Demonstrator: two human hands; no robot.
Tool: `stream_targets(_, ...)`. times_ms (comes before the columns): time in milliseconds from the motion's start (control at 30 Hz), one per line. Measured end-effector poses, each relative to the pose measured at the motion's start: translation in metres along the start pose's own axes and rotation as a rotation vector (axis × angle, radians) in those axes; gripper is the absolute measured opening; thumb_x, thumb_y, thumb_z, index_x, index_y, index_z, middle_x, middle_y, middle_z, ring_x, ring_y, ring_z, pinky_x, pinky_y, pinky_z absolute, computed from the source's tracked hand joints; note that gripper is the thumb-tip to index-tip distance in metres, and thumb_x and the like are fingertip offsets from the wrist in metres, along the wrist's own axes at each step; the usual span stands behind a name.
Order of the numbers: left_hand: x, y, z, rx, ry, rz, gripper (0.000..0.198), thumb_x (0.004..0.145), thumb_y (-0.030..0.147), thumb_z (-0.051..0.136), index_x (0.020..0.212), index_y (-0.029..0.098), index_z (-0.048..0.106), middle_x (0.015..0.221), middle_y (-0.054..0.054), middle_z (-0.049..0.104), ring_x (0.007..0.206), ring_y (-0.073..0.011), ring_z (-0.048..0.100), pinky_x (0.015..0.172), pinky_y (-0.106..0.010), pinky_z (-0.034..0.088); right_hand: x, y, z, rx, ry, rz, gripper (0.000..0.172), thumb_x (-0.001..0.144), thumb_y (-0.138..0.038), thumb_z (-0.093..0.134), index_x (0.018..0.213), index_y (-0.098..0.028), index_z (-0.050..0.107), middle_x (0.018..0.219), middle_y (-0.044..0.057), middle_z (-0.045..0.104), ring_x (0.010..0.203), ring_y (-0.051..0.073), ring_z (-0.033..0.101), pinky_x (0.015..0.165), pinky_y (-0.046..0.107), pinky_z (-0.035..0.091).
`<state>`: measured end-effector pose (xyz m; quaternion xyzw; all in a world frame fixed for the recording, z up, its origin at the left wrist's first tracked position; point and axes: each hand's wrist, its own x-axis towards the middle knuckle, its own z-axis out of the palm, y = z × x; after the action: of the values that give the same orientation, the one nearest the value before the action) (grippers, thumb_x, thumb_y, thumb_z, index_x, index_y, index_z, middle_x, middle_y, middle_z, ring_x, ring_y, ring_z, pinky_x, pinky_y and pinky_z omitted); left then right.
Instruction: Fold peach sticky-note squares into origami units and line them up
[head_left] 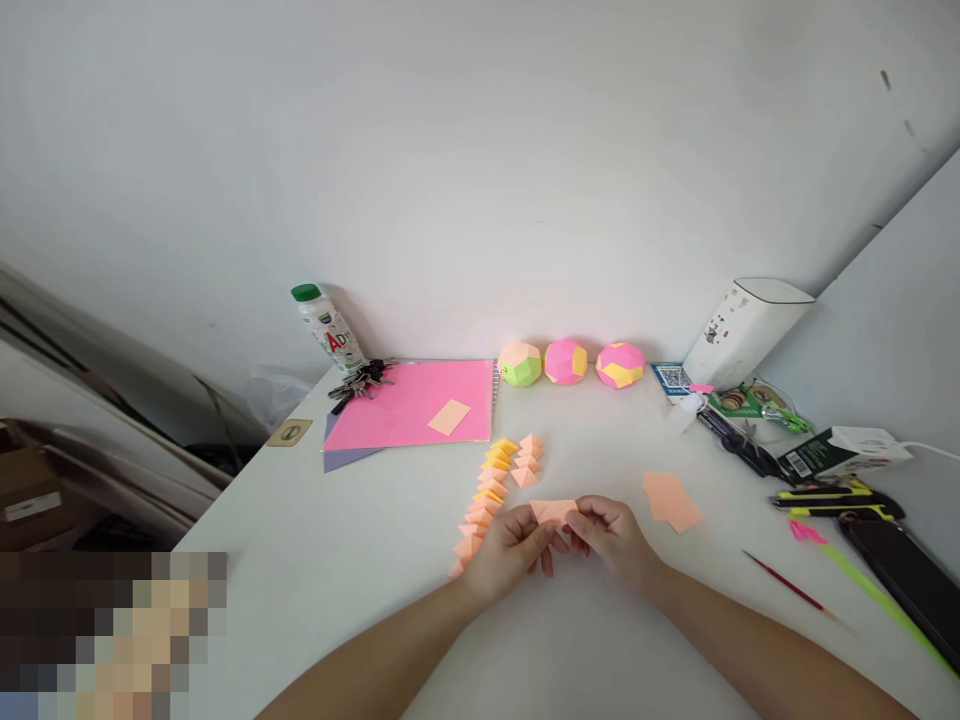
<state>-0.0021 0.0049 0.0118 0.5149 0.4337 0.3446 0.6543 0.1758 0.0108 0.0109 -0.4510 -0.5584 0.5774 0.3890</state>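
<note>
A folded peach sheet of paper point(553, 511) is held up between my two hands, just above the white table. My left hand point(504, 552) pinches its left end between thumb and fingers. At the right end, the thumb and fingers of my right hand point(616, 540) are closed on it. Left of and behind the paper runs a slanting row of folded orange and peach paper pieces point(487, 497), partly covered by my left hand. Beside that row is a shorter row of folded peach pieces point(528, 461). Loose peach paper point(670, 500) lies to the right of my right hand.
Three many-sided paper balls, green-peach point(520, 365), pink-yellow point(565, 362) and another pink-yellow point(621, 365), sit by the wall. Pink paper point(420, 405) bears a peach slip point(449, 417) and keys point(362, 381). A bottle point(330, 328), thin brush point(791, 585), cutter point(836, 500) and phone point(904, 575) flank them.
</note>
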Motion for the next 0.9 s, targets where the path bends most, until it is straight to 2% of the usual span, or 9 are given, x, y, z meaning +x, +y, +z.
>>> stream_targets(267,0.0007,0.001,0.0023,0.02,0.012,-0.046,0.036,0.078,0.051,0.058,0.069,0.017,0.05,0.07,-0.004,0.07,0.046,-0.0105,0.056,0.044,-0.021,0.035,0.0008,-0.0004,0.0001,-0.009,0.009,-0.005,0.032,0.082,-0.044,0.06,0.067,-0.015,0.06,0.057,-0.001,0.054,0.052,0.012,0.05,0.051,0.025,0.042)
stream_targets(400,0.0001,-0.0001,0.0028,0.029,0.018,-0.061,0.033,0.078,0.049,0.058,0.07,0.017,0.052,0.066,-0.002,0.068,0.046,-0.0111,0.056,0.044,-0.022,0.035,-0.0005,-0.005,-0.0005,-0.031,-0.01,-0.03,0.034,0.083,-0.045,0.059,0.064,-0.016,0.059,0.055,-0.001,0.053,0.052,0.012,0.049,0.051,0.025,0.041)
stream_targets(567,-0.0004,-0.002,0.0011,0.03,-0.03,-0.023,0.028,0.082,0.044,0.056,0.075,0.017,0.055,0.062,0.0,0.065,0.047,-0.0107,0.056,0.046,-0.021,0.037,-0.002,-0.0059,-0.0013,-0.049,-0.022,-0.068,0.037,0.087,-0.043,0.053,0.06,-0.017,0.056,0.055,-0.001,0.052,0.053,0.013,0.048,0.053,0.025,0.04)
stream_targets(767,-0.0005,-0.0004,0.0004,0.01,-0.045,-0.01,0.026,0.082,0.041,0.056,0.077,0.016,0.057,0.059,0.001,0.062,0.045,-0.0099,0.055,0.046,-0.021,0.039,-0.0026,-0.0019,-0.0012,-0.046,-0.051,-0.066,0.041,0.091,-0.044,0.044,0.065,-0.016,0.057,0.057,0.0,0.052,0.055,0.014,0.049,0.053,0.026,0.04)
stream_targets(900,-0.0007,0.0024,0.0013,0.005,-0.033,-0.041,0.027,0.079,0.043,0.058,0.074,0.016,0.055,0.057,0.001,0.062,0.045,-0.0104,0.054,0.046,-0.022,0.039,-0.0026,-0.0038,0.0013,-0.08,-0.096,-0.07,0.03,0.086,-0.041,0.053,0.07,-0.016,0.058,0.062,0.0,0.054,0.058,0.014,0.051,0.054,0.025,0.041)
